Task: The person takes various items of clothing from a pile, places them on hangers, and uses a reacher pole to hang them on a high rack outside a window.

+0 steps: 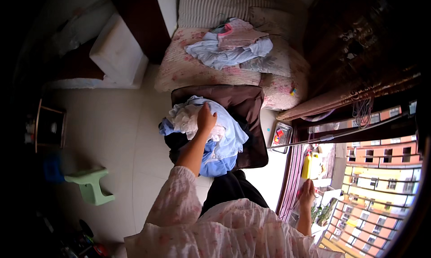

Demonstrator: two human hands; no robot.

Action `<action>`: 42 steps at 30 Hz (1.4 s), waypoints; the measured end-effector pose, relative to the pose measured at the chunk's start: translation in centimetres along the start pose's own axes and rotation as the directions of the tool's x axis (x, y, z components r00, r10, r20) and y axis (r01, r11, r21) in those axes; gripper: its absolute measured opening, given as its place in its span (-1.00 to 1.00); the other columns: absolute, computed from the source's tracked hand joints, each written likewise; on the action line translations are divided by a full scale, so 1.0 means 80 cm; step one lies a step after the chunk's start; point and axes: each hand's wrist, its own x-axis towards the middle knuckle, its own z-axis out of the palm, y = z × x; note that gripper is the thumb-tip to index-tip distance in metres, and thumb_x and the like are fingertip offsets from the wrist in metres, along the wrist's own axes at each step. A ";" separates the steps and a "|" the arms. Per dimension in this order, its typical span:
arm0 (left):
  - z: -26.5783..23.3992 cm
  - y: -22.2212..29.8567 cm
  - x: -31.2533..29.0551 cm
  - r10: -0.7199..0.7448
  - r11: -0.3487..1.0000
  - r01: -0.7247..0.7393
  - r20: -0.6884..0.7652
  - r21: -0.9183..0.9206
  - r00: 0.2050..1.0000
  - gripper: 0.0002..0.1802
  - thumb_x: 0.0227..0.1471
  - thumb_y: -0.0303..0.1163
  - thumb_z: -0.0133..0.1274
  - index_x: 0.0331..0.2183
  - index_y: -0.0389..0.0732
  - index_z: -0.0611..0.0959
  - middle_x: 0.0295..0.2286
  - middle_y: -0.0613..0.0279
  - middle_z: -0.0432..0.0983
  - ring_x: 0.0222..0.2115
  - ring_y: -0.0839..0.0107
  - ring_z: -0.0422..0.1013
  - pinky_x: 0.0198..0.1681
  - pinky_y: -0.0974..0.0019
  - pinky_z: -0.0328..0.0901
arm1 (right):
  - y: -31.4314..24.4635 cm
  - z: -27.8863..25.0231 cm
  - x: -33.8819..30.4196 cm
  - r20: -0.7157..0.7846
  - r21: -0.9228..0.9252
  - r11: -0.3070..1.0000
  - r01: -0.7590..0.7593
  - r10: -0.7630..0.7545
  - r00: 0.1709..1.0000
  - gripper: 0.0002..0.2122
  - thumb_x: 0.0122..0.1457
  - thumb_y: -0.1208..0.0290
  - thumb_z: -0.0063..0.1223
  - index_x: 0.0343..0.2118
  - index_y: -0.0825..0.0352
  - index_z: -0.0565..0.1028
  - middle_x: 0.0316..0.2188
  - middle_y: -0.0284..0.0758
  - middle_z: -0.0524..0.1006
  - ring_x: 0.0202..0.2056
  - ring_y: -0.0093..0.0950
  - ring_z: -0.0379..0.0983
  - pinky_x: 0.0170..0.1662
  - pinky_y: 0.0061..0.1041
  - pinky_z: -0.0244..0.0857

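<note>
A heap of light blue and white clothes [224, 134] fills an open dark brown suitcase [251, 105] on the floor in front of me. My left hand [206, 117] reaches forward onto the top of the heap, its fingers curled into a white garment [186, 119]. My right hand [307, 193] is low at the right, set on the window ledge beside a yellow bottle [306, 166]; its fingers are hidden. I wear a pale floral top.
A bed [188, 69] with a floral cover carries more folded clothes [233, 47] beyond the suitcase. A green plastic stool [92, 184] stands at the left, a small tray [281, 136] near the window. A dark curtain [354, 78] hangs at the right.
</note>
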 end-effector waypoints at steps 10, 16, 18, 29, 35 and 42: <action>-0.042 0.066 0.101 -0.101 0.976 0.142 0.235 -0.166 0.967 -0.75 -0.24 -0.20 0.14 -0.51 -0.16 0.58 -0.67 0.25 0.45 -0.63 0.37 0.36 -0.54 0.33 0.22 | -0.035 0.029 -0.001 0.158 -0.021 1.000 -0.001 0.005 0.987 -0.72 0.17 0.26 -0.19 -0.64 0.24 0.27 -0.79 -0.59 0.15 -0.78 -0.80 -0.02 -0.74 -0.76 -0.17; -0.172 0.220 0.144 -0.060 0.771 0.112 0.104 -0.626 0.993 -0.77 -0.03 -0.30 0.01 -0.39 -0.28 0.54 -0.62 0.54 0.30 -0.59 0.73 0.15 -0.55 0.60 0.07 | -0.081 0.055 0.016 0.325 0.169 0.985 -0.020 -0.037 0.945 -0.75 0.16 0.29 -0.16 -0.64 0.19 0.22 -0.78 -0.58 0.14 -0.79 -0.78 -0.04 -0.76 -0.74 -0.19; -0.204 0.291 0.134 -0.060 0.729 0.223 0.264 -0.647 0.963 -0.58 0.00 -0.12 -0.04 -0.21 -0.25 0.45 -0.45 0.44 0.36 -0.45 0.64 0.26 -0.40 0.54 0.17 | -0.094 0.062 0.029 0.335 0.114 0.987 0.110 -0.143 0.931 -0.78 0.12 0.29 -0.10 -0.60 0.20 0.23 -0.76 -0.59 0.11 -0.76 -0.79 -0.06 -0.73 -0.73 -0.19; -0.248 0.446 0.067 0.343 0.464 0.284 0.466 -0.839 0.816 -0.49 0.09 -0.03 -0.26 0.00 -0.05 0.11 -0.06 0.24 0.11 -0.05 0.26 0.16 -0.07 0.00 0.15 | -0.246 0.184 0.022 0.250 0.051 0.623 0.781 -0.765 0.594 -0.65 -0.13 0.44 0.19 -0.46 0.36 0.17 -0.51 -0.29 0.38 -0.48 -0.51 0.30 -0.36 -0.54 0.21; -0.248 0.400 0.068 0.352 0.915 -0.300 0.173 -0.271 0.920 -0.43 0.02 -0.04 -0.13 0.00 -0.12 0.21 -0.07 0.08 0.18 -0.06 0.15 0.18 -0.05 0.16 0.13 | -0.281 0.125 0.086 0.188 -0.260 0.527 0.809 -0.794 0.578 -0.86 -0.14 0.50 0.01 -0.51 0.30 0.29 -0.65 -0.17 0.39 -0.52 -0.22 0.40 -0.48 -0.31 0.22; -0.271 0.382 0.072 0.273 0.741 -0.544 0.564 0.394 0.779 -0.66 -0.05 -0.10 -0.10 -0.47 -0.18 0.57 -0.50 0.04 0.48 -0.33 0.10 0.37 -0.21 0.13 0.21 | -0.347 0.043 0.120 0.213 -0.194 0.492 0.849 -0.823 0.526 -0.88 -0.16 0.53 -0.01 -0.58 0.38 0.29 -0.73 -0.40 0.21 -0.63 -0.65 0.11 -0.55 -0.62 0.09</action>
